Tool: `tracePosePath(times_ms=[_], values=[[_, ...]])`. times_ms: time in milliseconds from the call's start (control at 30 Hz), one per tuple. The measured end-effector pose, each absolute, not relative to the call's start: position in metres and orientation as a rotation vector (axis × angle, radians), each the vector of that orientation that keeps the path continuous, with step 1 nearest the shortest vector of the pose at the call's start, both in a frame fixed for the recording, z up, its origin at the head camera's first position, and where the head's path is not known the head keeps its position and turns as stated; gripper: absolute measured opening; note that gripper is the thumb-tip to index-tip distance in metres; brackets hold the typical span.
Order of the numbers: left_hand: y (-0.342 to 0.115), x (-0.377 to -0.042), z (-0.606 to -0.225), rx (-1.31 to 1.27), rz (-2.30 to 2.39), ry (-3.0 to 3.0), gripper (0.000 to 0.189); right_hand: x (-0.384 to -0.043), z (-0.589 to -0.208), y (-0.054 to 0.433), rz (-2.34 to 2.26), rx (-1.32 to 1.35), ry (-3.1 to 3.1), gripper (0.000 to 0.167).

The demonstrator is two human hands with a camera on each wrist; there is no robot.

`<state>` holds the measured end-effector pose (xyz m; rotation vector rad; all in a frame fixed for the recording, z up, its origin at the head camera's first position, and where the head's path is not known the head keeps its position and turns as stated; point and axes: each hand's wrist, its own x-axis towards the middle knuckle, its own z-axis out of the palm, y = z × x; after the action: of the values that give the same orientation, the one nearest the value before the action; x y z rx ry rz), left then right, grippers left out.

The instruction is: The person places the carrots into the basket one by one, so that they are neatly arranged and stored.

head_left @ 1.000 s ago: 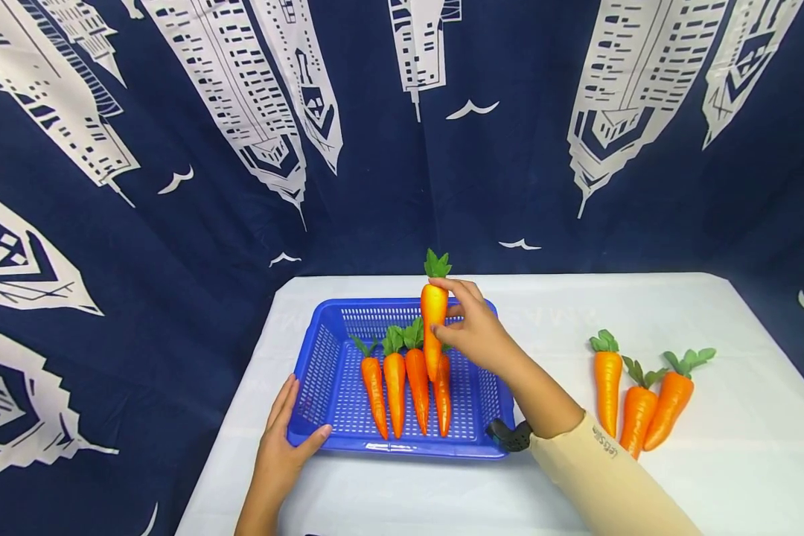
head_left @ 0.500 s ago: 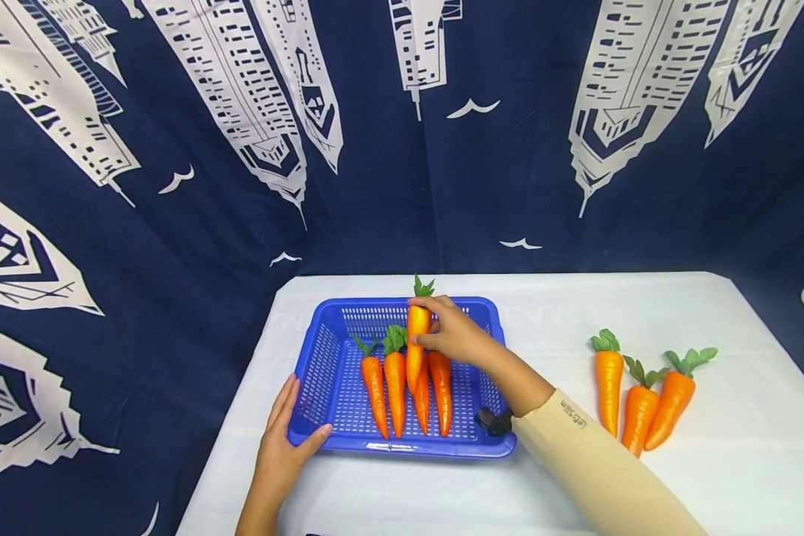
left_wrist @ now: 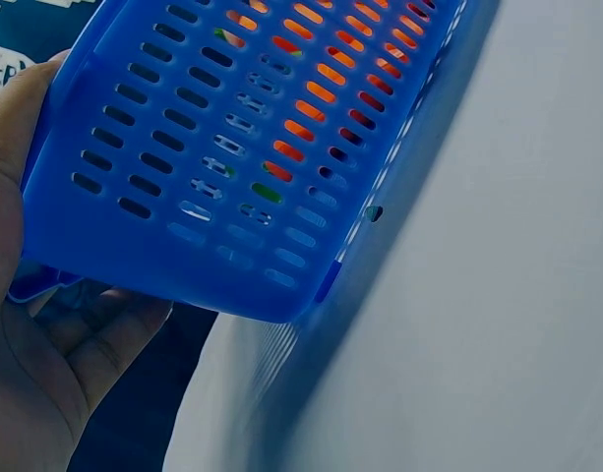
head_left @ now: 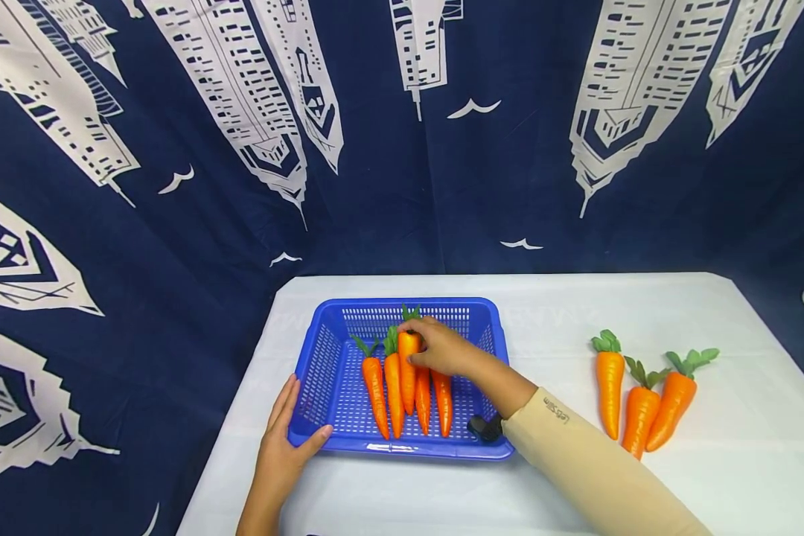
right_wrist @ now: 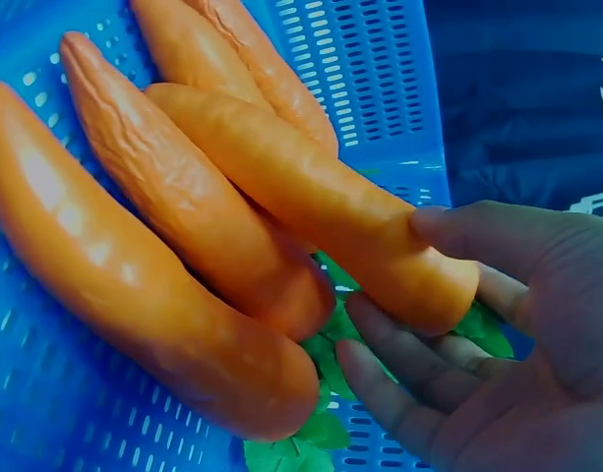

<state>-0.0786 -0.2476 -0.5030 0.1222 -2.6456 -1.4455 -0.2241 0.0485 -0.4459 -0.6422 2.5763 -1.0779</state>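
Note:
My right hand point(head_left: 435, 345) pinches an orange toy carrot point(head_left: 407, 372) near its leafy top, low inside the blue basket point(head_left: 345, 450). In the right wrist view, the thumb and fingers are around the thick end of this carrot point(right_wrist: 321, 202). Several other carrots lie side by side in the basket, including the leftmost carrot point(head_left: 374, 398); the held one overlaps its neighbours. My left hand point(head_left: 283, 443) rests against the basket's front left corner, fingers straight along the left side and thumb at the front rim. The left wrist view shows the slotted basket wall point(left_wrist: 193, 147) beside the hand point(left_wrist: 35, 383).
On the right of the white table point(head_left: 543, 491) lie three more carrots: a straight carrot point(head_left: 610, 391), a middle carrot point(head_left: 640, 417) and a slanted carrot point(head_left: 673, 409). A dark blue cloth point(head_left: 388, 201) printed with white buildings hangs behind and at the left.
My right hand has lowered the carrot into the basket and shifted it left, between the others. The left hand and the basket have stayed in place.

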Motion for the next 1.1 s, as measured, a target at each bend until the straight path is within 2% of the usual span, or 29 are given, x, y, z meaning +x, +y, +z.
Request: tracePosePath(times_ms=[1100], values=[[-0.250,-0.081,-0.505,0.137,-1.463,-2.651,0.096,-0.227,-0.473,0.040,-0.599,-0.741,2.687,0.054]])
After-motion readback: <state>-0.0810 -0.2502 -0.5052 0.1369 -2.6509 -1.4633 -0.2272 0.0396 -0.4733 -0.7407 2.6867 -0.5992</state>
